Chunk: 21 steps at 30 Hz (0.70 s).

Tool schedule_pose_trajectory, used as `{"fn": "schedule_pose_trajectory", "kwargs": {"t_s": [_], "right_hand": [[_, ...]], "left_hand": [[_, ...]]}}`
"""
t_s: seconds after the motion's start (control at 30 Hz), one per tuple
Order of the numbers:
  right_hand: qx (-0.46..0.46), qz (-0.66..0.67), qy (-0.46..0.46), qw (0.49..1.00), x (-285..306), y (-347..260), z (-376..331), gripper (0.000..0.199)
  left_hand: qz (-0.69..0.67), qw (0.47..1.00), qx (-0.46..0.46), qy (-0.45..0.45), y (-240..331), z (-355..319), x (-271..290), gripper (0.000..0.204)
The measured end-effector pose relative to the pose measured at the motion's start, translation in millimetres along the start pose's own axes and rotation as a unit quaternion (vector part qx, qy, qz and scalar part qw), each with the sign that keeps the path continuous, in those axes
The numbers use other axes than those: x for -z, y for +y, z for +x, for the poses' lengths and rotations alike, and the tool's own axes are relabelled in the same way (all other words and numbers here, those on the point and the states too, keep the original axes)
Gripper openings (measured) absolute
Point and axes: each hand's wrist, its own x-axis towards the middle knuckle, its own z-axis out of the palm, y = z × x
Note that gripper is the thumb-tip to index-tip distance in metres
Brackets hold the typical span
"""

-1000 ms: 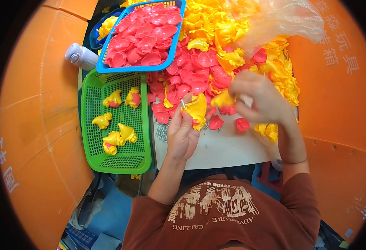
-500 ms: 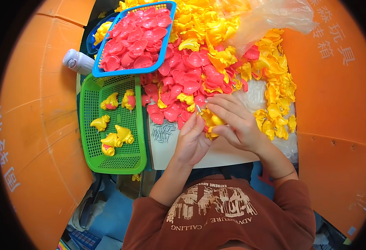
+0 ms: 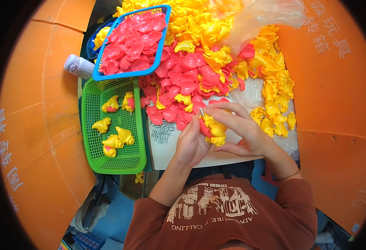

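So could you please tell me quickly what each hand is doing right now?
Left hand: closed on the yellow-and-red toy.
Right hand: fingers curled around the same toy.

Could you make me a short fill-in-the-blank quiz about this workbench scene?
1. Both hands hold a yellow and red toy part above the ____ worktop.
2. The finished pieces lie in the ____ basket.
3. The blue basket holds only ____ shells.
4. Small metal ____ lie beside the left hand.

Missing words: white; green; red; screws
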Motion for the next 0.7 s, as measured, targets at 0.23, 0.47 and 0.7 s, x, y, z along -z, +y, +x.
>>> {"fn": "schedule_pose_trajectory", "kwargs": {"t_s": [0.23,0.47,0.7], "right_hand": [[-0.013,-0.056,-0.002,0.998,0.4,-4.4,-3.6,0.066],[0.016,-0.084,-0.033,0.996,-2.3,3.5,-3.6,0.066],[-0.001,-0.06,-0.024,0.998,-6.9,11.0,-6.5,0.07]], "left_hand": [[0.085,0.995,-0.024,0.047,-2.0,-1.6,-16.2,0.054],[0.071,0.997,-0.018,0.037,-1.1,-1.2,-18.3,0.058],[0.238,0.965,-0.092,0.059,-8.7,3.7,-16.1,0.052]]}}
